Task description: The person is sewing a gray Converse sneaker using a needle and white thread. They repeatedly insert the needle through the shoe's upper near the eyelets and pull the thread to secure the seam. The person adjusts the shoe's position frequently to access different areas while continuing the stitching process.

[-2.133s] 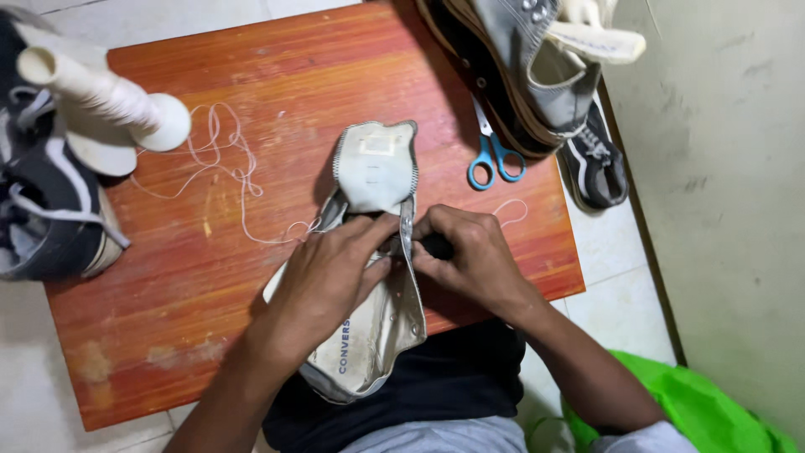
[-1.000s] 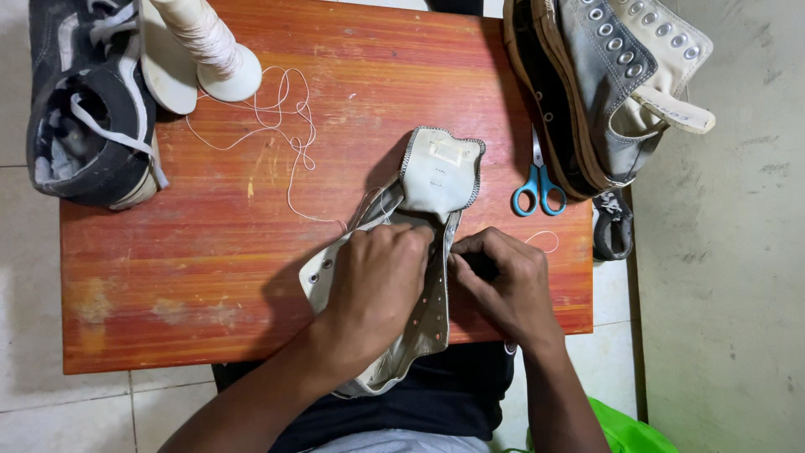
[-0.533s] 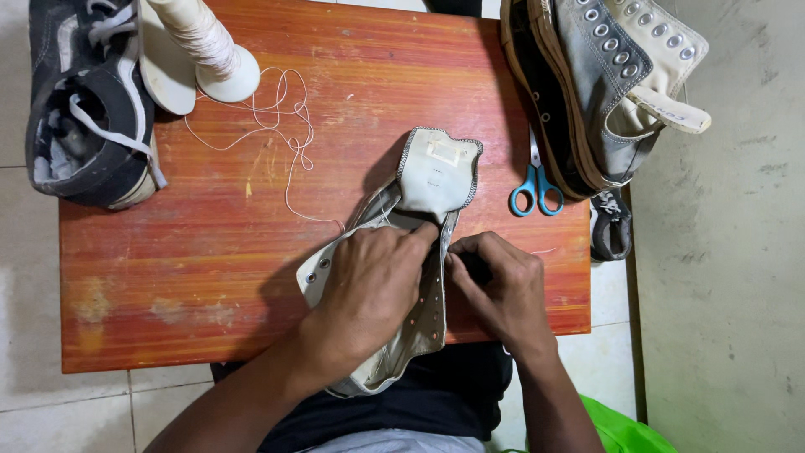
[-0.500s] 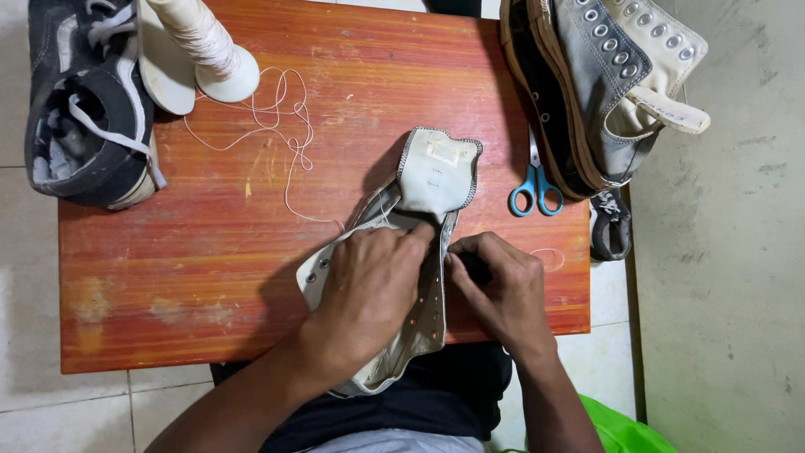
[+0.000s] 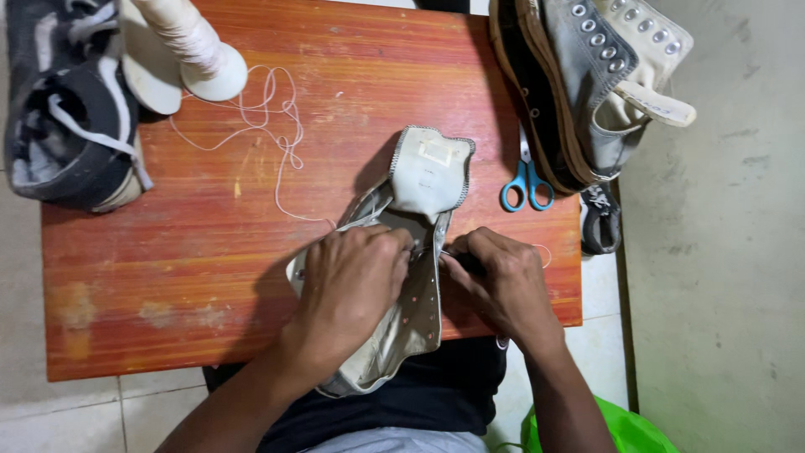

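Both hands are down on the pale canvas shoe (image 5: 419,252) at the table's (image 5: 168,277) near edge. The left hand (image 5: 352,281) presses flat over it; the right hand (image 5: 495,281) pinches at the eyelet edge, though what it holds cannot be seen. The loose thread (image 5: 277,143) trailing to the spool (image 5: 189,46) could tangle or pull taut.

I see open worktop (image 5: 168,252) left of centre; scissors (image 5: 527,180) and stacked shoes (image 5: 587,84) block the right.

Worn reddish wooden table (image 5: 168,277) on pale floor tiles (image 5: 75,415) (grey concrete (image 5: 721,252) alongside)
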